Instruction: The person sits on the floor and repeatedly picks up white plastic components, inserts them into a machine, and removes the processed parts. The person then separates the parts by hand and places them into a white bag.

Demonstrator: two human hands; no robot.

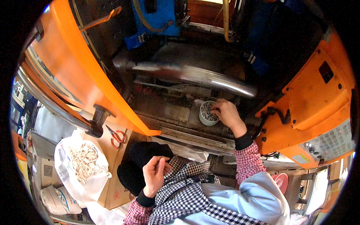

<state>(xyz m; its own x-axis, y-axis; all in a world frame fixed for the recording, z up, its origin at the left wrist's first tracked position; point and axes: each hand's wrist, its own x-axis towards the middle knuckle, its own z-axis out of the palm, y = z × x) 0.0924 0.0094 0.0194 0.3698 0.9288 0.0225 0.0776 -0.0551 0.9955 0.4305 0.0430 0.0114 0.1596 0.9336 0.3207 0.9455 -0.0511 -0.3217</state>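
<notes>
My right hand (227,113) reaches over a small pale cup (208,122), which stands on the machine's dark ledge. The cup is filled with tiny silvery and dark pieces (207,110). Its fingertips are pinched together at these pieces, and whatever they grip is hidden. My left hand (154,175) is raised in front of my body, above a checked cloth. Thumb and fingers are curled together there; anything between them is too small or covered to make out.
A polished metal bar (180,73) crosses the machine bay beyond the cup. An orange door (92,80) stands at left, and an orange control panel (326,144) at right. Red-handled scissors (117,138) lie on cardboard beside a white bag (67,165) of pale, curved small parts (83,159).
</notes>
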